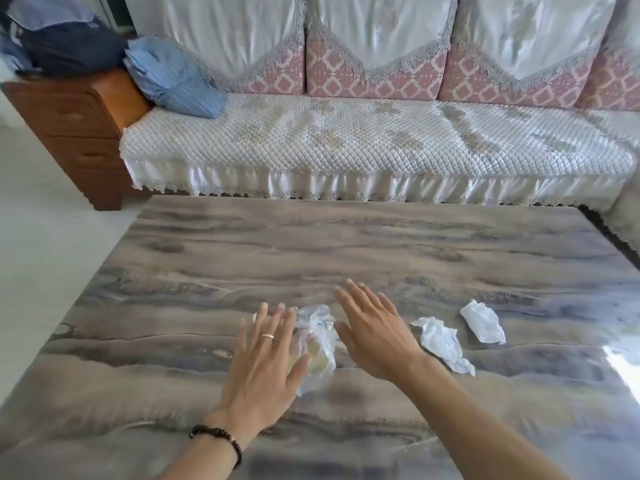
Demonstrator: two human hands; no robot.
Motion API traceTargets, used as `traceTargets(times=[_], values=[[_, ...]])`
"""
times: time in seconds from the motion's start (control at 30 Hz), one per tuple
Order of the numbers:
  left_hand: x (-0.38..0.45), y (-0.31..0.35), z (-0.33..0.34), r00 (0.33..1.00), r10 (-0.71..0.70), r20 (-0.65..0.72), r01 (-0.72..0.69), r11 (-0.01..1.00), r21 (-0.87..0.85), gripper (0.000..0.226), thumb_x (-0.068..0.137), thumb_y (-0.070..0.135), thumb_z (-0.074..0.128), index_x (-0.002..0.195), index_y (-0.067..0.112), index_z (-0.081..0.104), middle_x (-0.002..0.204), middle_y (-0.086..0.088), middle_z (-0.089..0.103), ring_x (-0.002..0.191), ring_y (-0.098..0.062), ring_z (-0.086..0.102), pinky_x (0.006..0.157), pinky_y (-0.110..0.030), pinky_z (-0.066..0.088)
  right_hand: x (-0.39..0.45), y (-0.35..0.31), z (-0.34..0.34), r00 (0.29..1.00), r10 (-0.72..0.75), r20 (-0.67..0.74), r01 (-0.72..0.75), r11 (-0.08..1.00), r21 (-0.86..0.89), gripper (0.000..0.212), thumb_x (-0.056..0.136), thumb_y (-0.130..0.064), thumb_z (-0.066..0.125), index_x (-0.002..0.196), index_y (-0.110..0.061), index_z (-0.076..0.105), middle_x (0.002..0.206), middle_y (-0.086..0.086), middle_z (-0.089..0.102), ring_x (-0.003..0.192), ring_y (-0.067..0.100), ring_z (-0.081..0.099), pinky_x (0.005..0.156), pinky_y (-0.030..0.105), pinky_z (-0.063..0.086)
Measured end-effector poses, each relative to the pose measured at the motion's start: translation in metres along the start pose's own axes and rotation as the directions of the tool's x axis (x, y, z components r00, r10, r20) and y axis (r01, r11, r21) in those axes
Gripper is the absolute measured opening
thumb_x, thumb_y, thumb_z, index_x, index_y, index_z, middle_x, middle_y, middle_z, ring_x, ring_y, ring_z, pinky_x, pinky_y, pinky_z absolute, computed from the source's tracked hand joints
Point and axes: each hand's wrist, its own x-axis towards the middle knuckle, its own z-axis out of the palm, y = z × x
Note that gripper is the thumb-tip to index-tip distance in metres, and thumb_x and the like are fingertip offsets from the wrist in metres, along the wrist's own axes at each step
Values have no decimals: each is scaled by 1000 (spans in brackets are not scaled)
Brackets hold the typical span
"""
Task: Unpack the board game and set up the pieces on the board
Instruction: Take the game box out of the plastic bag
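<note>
Two hands flank the clear plastic bag [317, 344] at lower centre of frame | bag's long axis runs near-to-far on table [381, 244] | left hand [265, 358] nearer, fingers straight, thumb touching bag, holding nothing | right hand [375, 336] flat, spread wide, just beside bag, empty

The table [346, 244] was streaked grey and brown like weathered wood grain. A clear bag [317, 336] held something yellowish. Two crumpled papers [441, 339] [483, 322] were white. The sofa [346, 143] wore a white diamond-quilted cover with faint beige motifs, and its cushions [341, 72] were pink with a white lattice, edged in grey fringe. The cabinet [72, 126] was reddish-brown. A pillow [173, 77] was light blue with thin stripes. The bracelet [221, 438] was dark, the ring [268, 337] silvery.
</note>
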Motion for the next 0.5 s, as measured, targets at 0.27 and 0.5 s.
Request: traceTargets(times=[0.27,0.5], values=[[29,-23,98,976,165,-145,-164,986,18,52,90,55,38,123,16,47,118,-1,60,103,-21,57,81,-37,51,49,10,118,1000,-18,-3,19,968,250,53,98,-16,31,150,-27,25,158,0,25,135,29,40,103,44,41],[43,-52,93,967,241,-82,-252,953,-170,16,78,22,39,84,20,54,95,8,59,90,-18,55,68,-29,42,49,5,129,998,61,25,-66,877,476,44,90,-17,48,130,-30,58,96,-13,60,79,6,58,70,17,45]])
